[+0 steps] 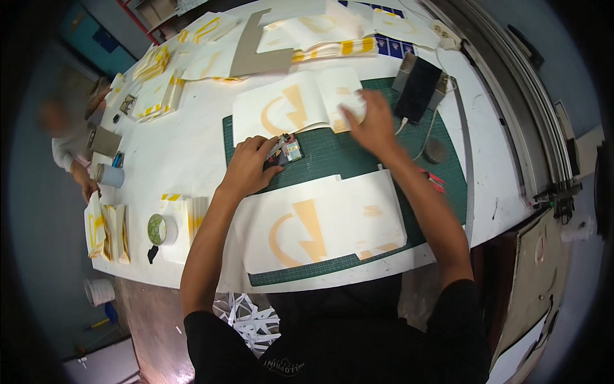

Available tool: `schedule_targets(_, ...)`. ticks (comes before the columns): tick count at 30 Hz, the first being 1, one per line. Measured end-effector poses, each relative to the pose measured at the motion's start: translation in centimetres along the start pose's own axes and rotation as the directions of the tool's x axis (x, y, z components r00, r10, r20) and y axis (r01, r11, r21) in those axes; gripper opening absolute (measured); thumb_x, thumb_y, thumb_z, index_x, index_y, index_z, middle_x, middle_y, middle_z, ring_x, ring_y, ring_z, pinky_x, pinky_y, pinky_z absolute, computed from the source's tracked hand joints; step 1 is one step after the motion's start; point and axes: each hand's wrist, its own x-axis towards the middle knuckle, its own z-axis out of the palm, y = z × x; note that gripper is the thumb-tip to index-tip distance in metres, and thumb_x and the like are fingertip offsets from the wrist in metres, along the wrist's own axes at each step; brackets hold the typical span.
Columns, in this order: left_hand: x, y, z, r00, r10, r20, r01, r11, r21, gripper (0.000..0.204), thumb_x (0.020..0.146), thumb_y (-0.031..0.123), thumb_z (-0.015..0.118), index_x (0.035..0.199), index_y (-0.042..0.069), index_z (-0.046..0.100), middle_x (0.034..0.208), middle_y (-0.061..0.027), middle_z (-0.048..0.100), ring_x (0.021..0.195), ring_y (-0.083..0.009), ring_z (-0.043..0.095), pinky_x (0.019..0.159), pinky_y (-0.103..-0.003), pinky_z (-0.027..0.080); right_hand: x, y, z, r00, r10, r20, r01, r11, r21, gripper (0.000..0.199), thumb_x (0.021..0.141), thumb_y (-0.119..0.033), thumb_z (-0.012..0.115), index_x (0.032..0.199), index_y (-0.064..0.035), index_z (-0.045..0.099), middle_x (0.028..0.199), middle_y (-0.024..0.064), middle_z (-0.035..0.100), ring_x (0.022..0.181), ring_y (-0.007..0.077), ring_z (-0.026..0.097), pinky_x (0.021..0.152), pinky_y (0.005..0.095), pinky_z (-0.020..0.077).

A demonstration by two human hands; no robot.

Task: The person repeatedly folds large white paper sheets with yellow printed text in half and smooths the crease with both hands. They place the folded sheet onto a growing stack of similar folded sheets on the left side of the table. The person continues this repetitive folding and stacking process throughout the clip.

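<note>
My left hand (250,168) rests on the green cutting mat, its fingers and thumb closed around a small black tool (284,151) with metal and coloured parts, whose kind I cannot make out. Beside it lies a creased white printed sheet (307,102) with a pale orange design. My right hand (375,127) is over the right end of that sheet, smeared by motion; whether its fingers grip the edge does not show. Nearer to me, a second white sheet (342,221) with the same design lies flat between my forearms.
The green cutting mat (460,198) holds a phone (420,89) on a cable, a round dark object (436,151) and a red-handled tool (435,181). Stacks of yellow-white printed pieces (150,96) cover the table's far left. A roll of tape (162,229) stands left. Another person (70,141) works there.
</note>
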Motion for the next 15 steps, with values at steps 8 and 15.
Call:
schedule_targets(8, 1.1, 10.5, 1.4, 0.911, 0.357, -0.206, -0.396, 0.898, -0.192, 0.071, 0.08, 0.021, 0.089, 0.143, 0.008, 0.061, 0.138, -0.0181, 0.06, 0.126, -0.0395, 0.058, 0.107, -0.048, 0.048, -8.2, -5.4, -4.7, 0.891, 0.333, 0.309, -0.452, 0.719, 0.528, 0.059, 0.099, -0.031, 0.077, 0.145, -0.0029, 0.055, 0.109, 0.0169, 0.069, 0.089, 0.0252, 0.074, 0.074, 0.0376, 0.0589)
schedule_targets(15, -0.6, 10.9, 2.5, 0.948, 0.265, -0.178, -0.294, 0.943, -0.158, 0.057, 0.089, 0.029, 0.085, 0.138, 0.006, 0.066, 0.149, -0.0184, 0.056, 0.139, -0.0376, 0.051, 0.117, -0.051, 0.04, -14.5, 5.9, -20.8, 0.793, 0.548, -0.265, -0.397, 0.796, 0.458, 0.03, 0.1, -0.019, 0.075, 0.121, 0.0005, 0.068, 0.1, 0.0072, 0.071, 0.09, 0.013, 0.067, 0.076, 0.0276, 0.0548)
